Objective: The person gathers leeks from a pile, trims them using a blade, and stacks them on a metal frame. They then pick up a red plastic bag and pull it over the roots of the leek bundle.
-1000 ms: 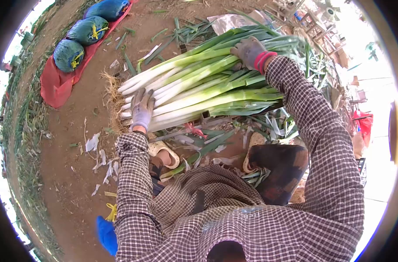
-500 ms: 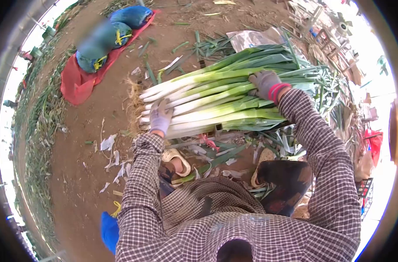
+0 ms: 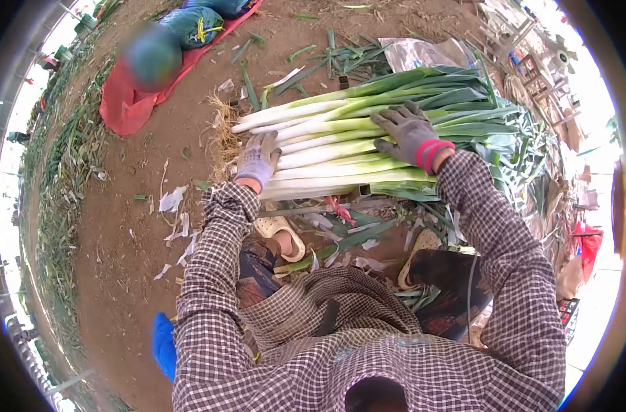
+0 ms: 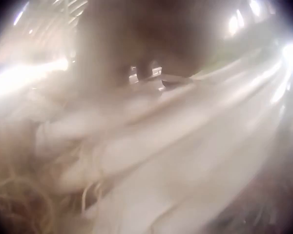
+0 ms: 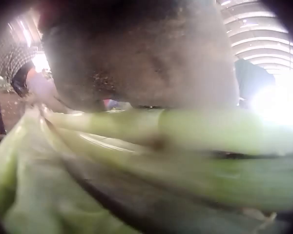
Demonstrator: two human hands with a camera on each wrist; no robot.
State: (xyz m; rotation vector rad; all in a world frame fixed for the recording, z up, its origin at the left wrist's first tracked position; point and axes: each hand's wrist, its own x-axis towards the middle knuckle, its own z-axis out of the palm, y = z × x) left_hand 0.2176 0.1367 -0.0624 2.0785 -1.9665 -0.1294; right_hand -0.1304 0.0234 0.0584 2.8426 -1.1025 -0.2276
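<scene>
A broad bundle of long green onions lies across a low metal frame, roots to the left and leaves to the right. My left hand, in a pale glove, rests on the white stalks near the root ends with fingers stretched out. Further right, my gloved right hand lies spread on top where the stalks turn green. White stalks run blurred through the left wrist view. In the right wrist view, green stalks pass beneath the dark blurred glove.
Tied blue-green bundles sit on red cloth at the upper left. A plastic sheet and loose leaves lie behind the onions. Scraps litter the dirt. A wooden frame stands at the upper right; shoes are below.
The right hand has shifted from gripping among the green stalks to lying spread on top. My left hand stays over the white ends, while the head view has shifted.
</scene>
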